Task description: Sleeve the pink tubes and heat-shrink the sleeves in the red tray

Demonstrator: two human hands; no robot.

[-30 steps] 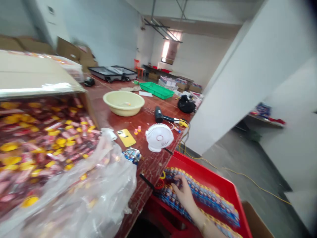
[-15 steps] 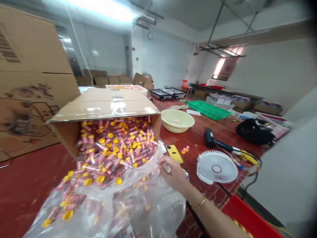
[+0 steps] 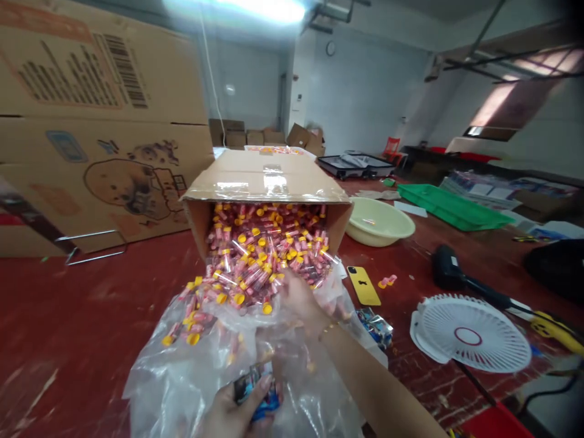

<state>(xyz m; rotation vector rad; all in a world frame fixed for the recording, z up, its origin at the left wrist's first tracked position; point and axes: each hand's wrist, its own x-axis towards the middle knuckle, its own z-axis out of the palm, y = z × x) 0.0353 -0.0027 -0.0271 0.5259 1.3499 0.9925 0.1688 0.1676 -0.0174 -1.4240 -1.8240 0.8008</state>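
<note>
Red and scuffed, the table [image 3: 91,340] runs below pale walls. Relative to the open carton [image 3: 269,176], spilling yellow-capped tubes [image 3: 255,255], the right hand [image 3: 298,298] reaches in at its mouth, forearm slanting from lower right, fingers blurred, grip impossible to tell. Nearer than the carton, over clear plastic [image 3: 182,377], the left hand [image 3: 244,404] pinches a blue packet [image 3: 261,389].
</note>
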